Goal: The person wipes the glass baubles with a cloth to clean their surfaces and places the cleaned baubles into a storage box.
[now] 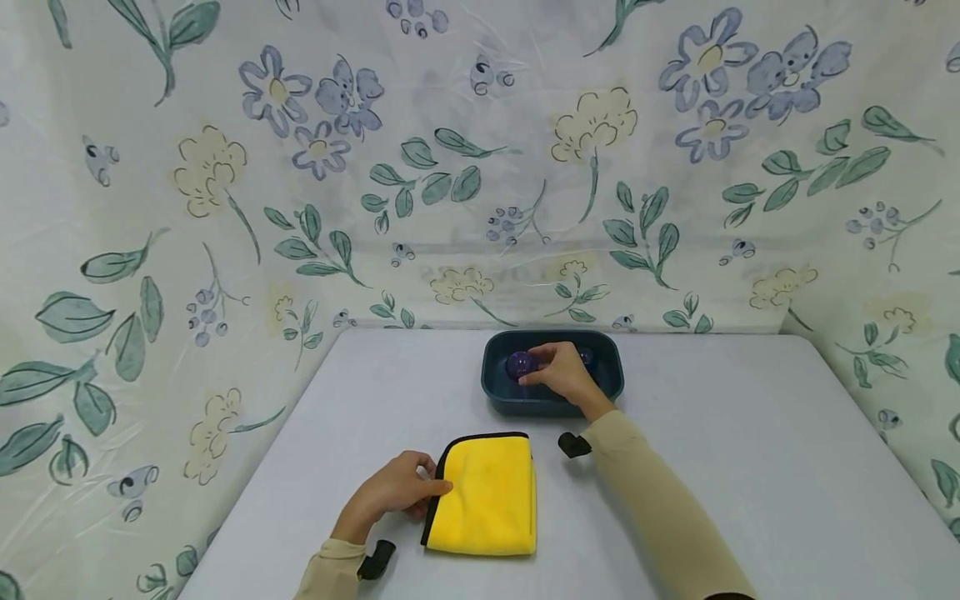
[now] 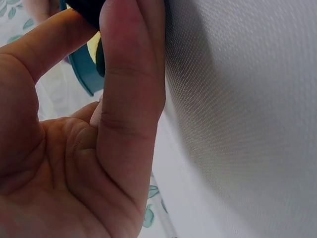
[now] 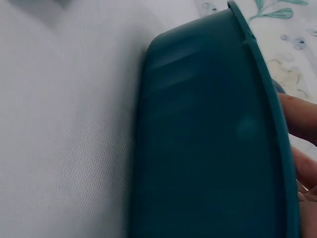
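Note:
A folded yellow cloth (image 1: 489,495) with a black edge lies near the front of the grey table. My left hand (image 1: 401,490) pinches its left edge between thumb and fingers. At the back stands a dark teal tub (image 1: 498,396), with its outer wall (image 3: 208,144) filling the right wrist view. My right hand (image 1: 558,372) reaches into the tub and grips a purple ball (image 1: 519,364). A second purple ball (image 1: 586,357) shows behind the hand. In the left wrist view my fingers (image 2: 129,74) are pressed together at the cloth's dark edge.
The grey table (image 1: 750,467) is backed and flanked by a floral sheet (image 1: 480,167). Black wrist straps (image 1: 574,445) sit on both beige sleeves. The table's left edge runs close by the left hand.

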The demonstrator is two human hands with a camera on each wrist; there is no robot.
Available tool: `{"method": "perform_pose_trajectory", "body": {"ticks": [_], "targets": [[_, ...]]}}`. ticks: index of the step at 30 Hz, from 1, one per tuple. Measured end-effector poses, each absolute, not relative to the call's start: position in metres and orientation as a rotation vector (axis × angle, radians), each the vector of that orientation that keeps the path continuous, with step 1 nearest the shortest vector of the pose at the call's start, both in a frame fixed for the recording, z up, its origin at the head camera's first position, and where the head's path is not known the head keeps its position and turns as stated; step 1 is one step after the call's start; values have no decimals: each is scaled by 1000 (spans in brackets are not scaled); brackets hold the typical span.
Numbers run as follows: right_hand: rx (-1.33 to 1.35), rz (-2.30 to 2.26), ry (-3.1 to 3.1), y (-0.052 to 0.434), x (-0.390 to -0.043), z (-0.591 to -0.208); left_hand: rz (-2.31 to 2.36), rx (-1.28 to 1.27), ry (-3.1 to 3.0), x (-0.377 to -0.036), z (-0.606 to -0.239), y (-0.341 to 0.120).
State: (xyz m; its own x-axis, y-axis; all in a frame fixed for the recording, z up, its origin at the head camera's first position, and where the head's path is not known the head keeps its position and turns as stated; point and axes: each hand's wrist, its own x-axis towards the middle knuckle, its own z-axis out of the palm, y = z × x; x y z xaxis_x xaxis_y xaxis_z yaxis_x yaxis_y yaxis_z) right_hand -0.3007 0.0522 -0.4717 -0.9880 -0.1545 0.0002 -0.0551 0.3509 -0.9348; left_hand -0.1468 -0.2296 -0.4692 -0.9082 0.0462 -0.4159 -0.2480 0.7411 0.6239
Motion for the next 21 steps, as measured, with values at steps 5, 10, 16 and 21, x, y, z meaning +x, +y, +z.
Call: {"method": "perform_pose_trajectory", "body": {"ticks": [5, 10, 16, 21], "targets": [[-158, -1642, 2537, 51, -304, -475, 984, -153, 2540, -146, -469, -229], [-165, -1589, 2554, 50, -306, -477, 992, -155, 2529, -144, -469, -229], [-204, -1500, 2608, 50, -307, -477, 972, -140, 2545, -146, -470, -229], [-231, -1429, 2640, 50, -309, -477, 965, -142, 2544, -148, -471, -228]]}}
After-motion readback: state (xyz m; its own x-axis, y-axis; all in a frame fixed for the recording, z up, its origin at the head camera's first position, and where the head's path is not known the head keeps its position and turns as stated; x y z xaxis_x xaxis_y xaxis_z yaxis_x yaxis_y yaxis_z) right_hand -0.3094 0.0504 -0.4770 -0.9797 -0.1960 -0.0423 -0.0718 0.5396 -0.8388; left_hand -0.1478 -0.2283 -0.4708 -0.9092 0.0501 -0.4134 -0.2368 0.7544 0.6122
